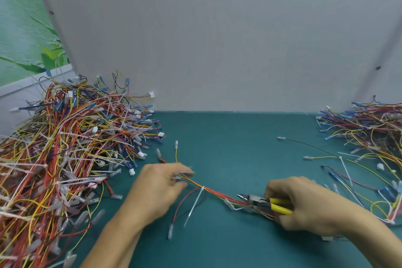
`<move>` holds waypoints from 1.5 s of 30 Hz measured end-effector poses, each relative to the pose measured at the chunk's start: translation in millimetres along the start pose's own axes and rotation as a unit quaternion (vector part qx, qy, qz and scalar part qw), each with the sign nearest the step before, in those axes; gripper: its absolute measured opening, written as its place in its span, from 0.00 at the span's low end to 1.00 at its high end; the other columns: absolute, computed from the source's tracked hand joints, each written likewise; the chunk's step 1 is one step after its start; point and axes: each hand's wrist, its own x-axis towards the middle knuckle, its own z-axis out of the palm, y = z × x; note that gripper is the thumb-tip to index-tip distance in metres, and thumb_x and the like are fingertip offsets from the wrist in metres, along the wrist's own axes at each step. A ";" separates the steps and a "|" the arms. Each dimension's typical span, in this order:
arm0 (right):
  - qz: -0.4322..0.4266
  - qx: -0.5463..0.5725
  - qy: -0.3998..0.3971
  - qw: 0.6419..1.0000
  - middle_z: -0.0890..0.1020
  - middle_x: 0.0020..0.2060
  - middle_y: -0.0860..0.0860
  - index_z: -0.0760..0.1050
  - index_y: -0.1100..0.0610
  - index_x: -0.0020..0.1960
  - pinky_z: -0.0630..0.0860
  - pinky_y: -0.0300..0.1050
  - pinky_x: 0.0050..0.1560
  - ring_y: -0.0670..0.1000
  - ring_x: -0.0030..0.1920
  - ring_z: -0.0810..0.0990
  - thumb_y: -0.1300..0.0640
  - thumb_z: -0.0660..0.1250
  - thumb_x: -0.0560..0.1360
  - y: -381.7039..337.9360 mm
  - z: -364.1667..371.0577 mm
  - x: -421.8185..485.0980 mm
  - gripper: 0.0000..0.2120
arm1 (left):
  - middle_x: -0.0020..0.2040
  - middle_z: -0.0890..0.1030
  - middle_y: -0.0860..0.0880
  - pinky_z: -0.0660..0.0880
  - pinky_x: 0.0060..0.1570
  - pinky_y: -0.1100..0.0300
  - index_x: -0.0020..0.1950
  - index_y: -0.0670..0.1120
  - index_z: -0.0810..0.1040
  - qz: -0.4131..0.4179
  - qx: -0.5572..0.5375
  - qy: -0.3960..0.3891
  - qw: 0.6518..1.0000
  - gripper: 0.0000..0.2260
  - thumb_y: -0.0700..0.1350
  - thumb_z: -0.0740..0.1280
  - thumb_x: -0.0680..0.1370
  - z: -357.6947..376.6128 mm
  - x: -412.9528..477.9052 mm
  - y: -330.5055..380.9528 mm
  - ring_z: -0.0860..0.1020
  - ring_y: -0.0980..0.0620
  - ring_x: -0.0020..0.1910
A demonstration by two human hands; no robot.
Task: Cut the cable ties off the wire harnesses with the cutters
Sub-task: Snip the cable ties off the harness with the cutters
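A harness [217, 192] is pinched by the left hand [156, 187] while cutters [261, 200] are gripped by the right hand [304, 204].

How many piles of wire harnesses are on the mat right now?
2. A large pile at the left and a smaller pile at the right edge, partly out of frame. One single harness is held between them.

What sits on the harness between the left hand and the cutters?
Head view: a white cable tie around the harness, then a clear terminal sleeve nearer the cutters.
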 end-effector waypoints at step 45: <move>0.035 -0.130 0.095 0.986 0.68 0.41 0.48 0.73 0.52 0.47 0.64 0.46 0.38 0.57 0.41 0.67 0.47 0.60 0.76 -77.8 42.5 12.6 0.09 | 0.27 0.67 0.54 0.60 0.32 0.61 0.28 0.51 0.74 -0.067 -0.163 -0.141 0.974 0.16 0.44 0.72 0.75 16.4 2.1 8.7 0.63 0.56 0.29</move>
